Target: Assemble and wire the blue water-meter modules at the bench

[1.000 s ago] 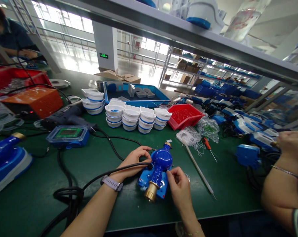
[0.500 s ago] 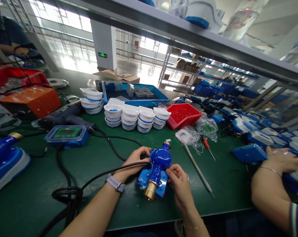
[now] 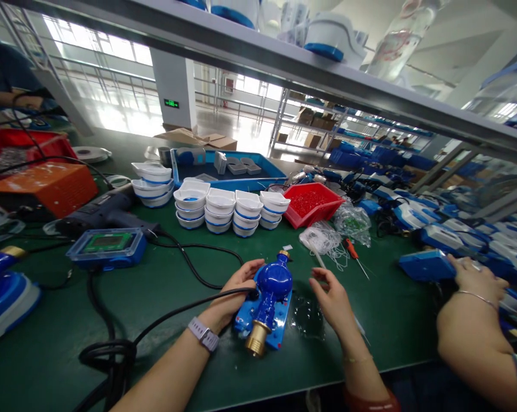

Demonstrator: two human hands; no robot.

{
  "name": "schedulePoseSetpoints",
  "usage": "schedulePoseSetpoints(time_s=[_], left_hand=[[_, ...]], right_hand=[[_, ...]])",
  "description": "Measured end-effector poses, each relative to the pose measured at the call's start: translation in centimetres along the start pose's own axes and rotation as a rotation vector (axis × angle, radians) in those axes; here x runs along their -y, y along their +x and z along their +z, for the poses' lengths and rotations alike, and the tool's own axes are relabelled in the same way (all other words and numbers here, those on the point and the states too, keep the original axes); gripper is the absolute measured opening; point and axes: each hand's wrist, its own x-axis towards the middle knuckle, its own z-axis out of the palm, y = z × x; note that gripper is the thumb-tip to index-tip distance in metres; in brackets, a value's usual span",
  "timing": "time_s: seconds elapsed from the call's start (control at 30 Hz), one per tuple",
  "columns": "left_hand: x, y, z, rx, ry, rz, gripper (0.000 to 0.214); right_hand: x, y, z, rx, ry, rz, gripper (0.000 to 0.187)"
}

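Note:
A blue water meter body (image 3: 272, 289) with brass threaded ends lies on a blue base plate in front of me on the green table (image 3: 177, 320). My left hand (image 3: 234, 289) grips its left side, where a black cable (image 3: 173, 309) meets it. My right hand (image 3: 331, 297) hovers to the meter's right, fingers apart, above a clear plastic bag (image 3: 305, 312), with nothing in it.
Stacks of white cups (image 3: 224, 209), a red bin (image 3: 312, 203) of red bits, a blue tray (image 3: 228, 171), a heat gun (image 3: 104, 212), an orange box (image 3: 44, 183) and a white rod (image 3: 327, 274) lie behind. A co-worker's arm (image 3: 477, 320) works on blue housings (image 3: 425, 264) at the right.
My right hand has let go of the meter and moved right, opening. The co-worker's hand reached further left. The view shifted slightly.

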Motion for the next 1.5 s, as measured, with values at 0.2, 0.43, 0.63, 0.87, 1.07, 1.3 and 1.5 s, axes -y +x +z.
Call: schedulePoseSetpoints(time_s=[0.2, 0.43, 0.63, 0.87, 1.07, 1.3, 1.5], left_hand=[[0.0, -0.4, 0.5, -0.036, 0.15, -0.013, 0.065], [-0.2, -0.6, 0.6, -0.071, 0.2, 0.018, 0.056], [0.0, -0.6, 0.6, -0.072, 0.118, -0.013, 0.056], [0.1, -0.8, 0.7, -0.094, 0.147, -0.001, 0.057], [0.8, -0.5, 0.4, -0.084, 0.112, -0.01, 0.054], [0.8, -0.5, 0.5, -0.086, 0.087, -0.011, 0.053], [0.6, -0.6, 0.7, -0.104, 0.128, -0.011, 0.052]], right_hand=[[-0.5, 3.0, 3.1, 0.263, -0.165, -0.258, 0.046], [1.1, 5.9, 6.3, 0.433, -0.382, -0.295, 0.02], [0.2, 5.4, 2.6, 0.446, -0.456, -0.144, 0.029], [-0.8, 1.3, -3.4, 0.315, -0.278, 0.018, 0.051], [0.8, -4.8, -3.2, -0.283, 0.182, 0.0, 0.063], [3.1, -6.2, -2.2, -0.209, 0.195, -0.015, 0.036], [5.3, -6.9, -0.4, -0.11, 0.113, -0.162, 0.023]])
